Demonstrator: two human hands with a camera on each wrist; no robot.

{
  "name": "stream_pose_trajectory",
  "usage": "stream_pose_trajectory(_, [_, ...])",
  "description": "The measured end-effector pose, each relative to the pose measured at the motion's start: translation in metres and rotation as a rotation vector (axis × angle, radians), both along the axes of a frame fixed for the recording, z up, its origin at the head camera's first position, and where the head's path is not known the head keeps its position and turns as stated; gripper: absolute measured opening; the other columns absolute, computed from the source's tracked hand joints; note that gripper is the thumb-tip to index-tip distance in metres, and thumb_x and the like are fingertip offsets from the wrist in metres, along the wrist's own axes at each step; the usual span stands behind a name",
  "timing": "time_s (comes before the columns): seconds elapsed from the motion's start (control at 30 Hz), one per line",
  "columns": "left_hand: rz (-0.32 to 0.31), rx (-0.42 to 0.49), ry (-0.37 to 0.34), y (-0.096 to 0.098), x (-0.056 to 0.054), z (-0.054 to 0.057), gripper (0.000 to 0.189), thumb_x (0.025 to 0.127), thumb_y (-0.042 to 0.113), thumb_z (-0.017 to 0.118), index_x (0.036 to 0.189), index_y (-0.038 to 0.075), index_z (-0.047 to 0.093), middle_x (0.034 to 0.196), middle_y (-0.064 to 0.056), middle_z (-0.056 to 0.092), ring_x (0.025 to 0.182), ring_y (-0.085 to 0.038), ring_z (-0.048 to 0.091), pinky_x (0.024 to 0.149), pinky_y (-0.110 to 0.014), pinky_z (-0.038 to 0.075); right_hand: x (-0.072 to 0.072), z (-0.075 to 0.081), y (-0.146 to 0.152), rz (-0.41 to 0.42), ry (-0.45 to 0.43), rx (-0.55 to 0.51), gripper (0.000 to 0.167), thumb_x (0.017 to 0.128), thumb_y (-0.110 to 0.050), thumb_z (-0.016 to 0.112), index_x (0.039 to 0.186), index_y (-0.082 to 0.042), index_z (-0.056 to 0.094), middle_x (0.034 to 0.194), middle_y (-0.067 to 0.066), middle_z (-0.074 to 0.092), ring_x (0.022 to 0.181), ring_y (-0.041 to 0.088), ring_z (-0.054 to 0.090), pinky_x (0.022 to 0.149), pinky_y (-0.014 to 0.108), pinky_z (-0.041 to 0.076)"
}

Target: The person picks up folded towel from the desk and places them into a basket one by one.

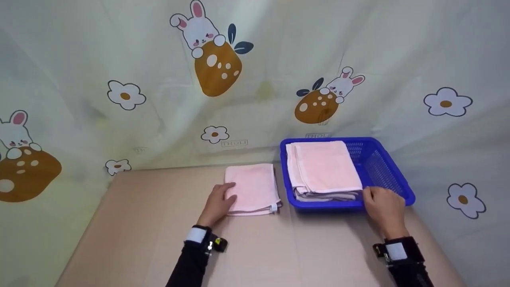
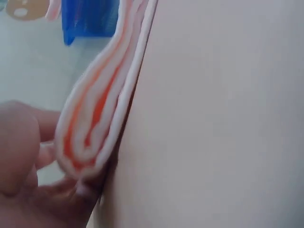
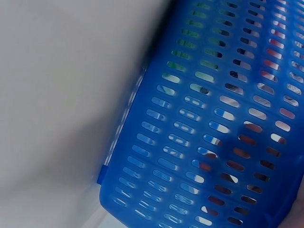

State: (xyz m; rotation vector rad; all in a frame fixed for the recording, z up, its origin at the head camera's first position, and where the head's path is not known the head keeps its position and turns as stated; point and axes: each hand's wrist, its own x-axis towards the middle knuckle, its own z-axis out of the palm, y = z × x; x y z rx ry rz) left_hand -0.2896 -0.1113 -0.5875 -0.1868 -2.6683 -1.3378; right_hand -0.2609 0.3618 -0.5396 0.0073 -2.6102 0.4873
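My left hand is at the left side of a folded pink towel on the table, thumb and fingers pinching its edge. Up close in the left wrist view, fingertips reach under the rounded fold, where white and orange layers show. With my right hand I grip the front rim of a blue plastic basket near its right corner. Inside the basket's left part lies a stack of folded towels, pink on top and greyish beneath. The right wrist view is mostly slotted basket wall.
The beige tabletop extends in front and to the left. Behind and around it hangs a pale curtain printed with rabbits and flowers. The basket's right part shows its bare blue floor beside the stack.
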Motion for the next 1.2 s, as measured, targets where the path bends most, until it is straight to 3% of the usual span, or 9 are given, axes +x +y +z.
stream_pose_trajectory(0.13, [-0.026,0.048,0.011,-0.005,-0.005,-0.002,0.041,0.097,0.01,0.067,0.137,0.003,0.063,0.117,-0.019,0.061,0.106,-0.031,0.057,0.098,-0.047,0.046,0.002,0.001,0.002,0.002,0.0,-0.006,0.045,0.102,-0.022,0.049,0.059,-0.018,0.04,0.057,-0.001,0.039,0.053,0.022,0.042,0.053,0.033,0.027])
stream_pose_trajectory(0.23, [-0.028,0.052,0.017,-0.004,-0.006,-0.003,0.04,0.097,0.009,0.067,0.136,0.003,0.064,0.113,-0.017,0.06,0.099,-0.027,0.054,0.092,-0.044,0.045,0.003,0.001,0.002,0.001,0.007,-0.01,0.045,0.102,-0.022,0.05,0.058,-0.018,0.04,0.057,-0.001,0.039,0.052,0.021,0.043,0.053,0.034,0.028])
stream_pose_trajectory(0.4, [-0.015,0.085,-0.005,-0.004,-0.005,-0.004,0.04,0.097,0.008,0.067,0.136,0.004,0.064,0.123,-0.021,0.06,0.113,-0.035,0.057,0.107,-0.055,0.044,0.002,0.001,0.001,0.009,0.026,-0.02,0.045,0.101,-0.02,0.051,0.058,-0.018,0.039,0.056,-0.001,0.037,0.051,0.022,0.04,0.052,0.033,0.027])
stream_pose_trajectory(0.63, [-0.02,0.078,0.041,-0.003,-0.007,-0.004,0.04,0.094,0.003,0.067,0.134,0.0,0.064,0.122,-0.025,0.06,0.112,-0.038,0.057,0.104,-0.055,0.044,0.001,0.0,0.001,0.011,0.069,-0.014,0.045,0.099,-0.02,0.051,0.056,-0.02,0.04,0.055,-0.002,0.038,0.05,0.023,0.047,0.049,0.036,0.03])
stream_pose_trajectory(0.77, [-0.017,0.078,0.02,-0.002,-0.005,-0.004,0.041,0.094,0.003,0.067,0.135,0.0,0.064,0.122,-0.025,0.06,0.114,-0.038,0.058,0.107,-0.055,0.043,0.001,-0.001,0.001,0.01,0.057,-0.015,0.045,0.1,-0.02,0.051,0.056,-0.019,0.039,0.056,-0.002,0.037,0.049,0.022,0.043,0.05,0.034,0.028])
stream_pose_trajectory(1.0, [-0.025,0.042,-0.017,-0.003,0.009,-0.001,0.043,0.095,0.002,0.067,0.137,-0.001,0.061,0.126,-0.026,0.057,0.123,-0.041,0.056,0.114,-0.057,0.04,0.0,0.0,-0.001,0.02,0.039,-0.017,0.046,0.101,-0.021,0.05,0.056,-0.019,0.04,0.055,-0.002,0.039,0.049,0.021,0.045,0.049,0.035,0.031])
stream_pose_trajectory(1.2, [-0.06,-0.049,-0.024,-0.004,0.037,0.003,0.043,0.096,0.002,0.066,0.139,-0.001,0.059,0.129,-0.024,0.055,0.128,-0.042,0.055,0.116,-0.057,0.04,0.001,0.001,-0.002,0.014,0.024,-0.02,0.046,0.101,-0.021,0.051,0.056,-0.019,0.04,0.055,-0.001,0.039,0.049,0.021,0.044,0.051,0.034,0.03])
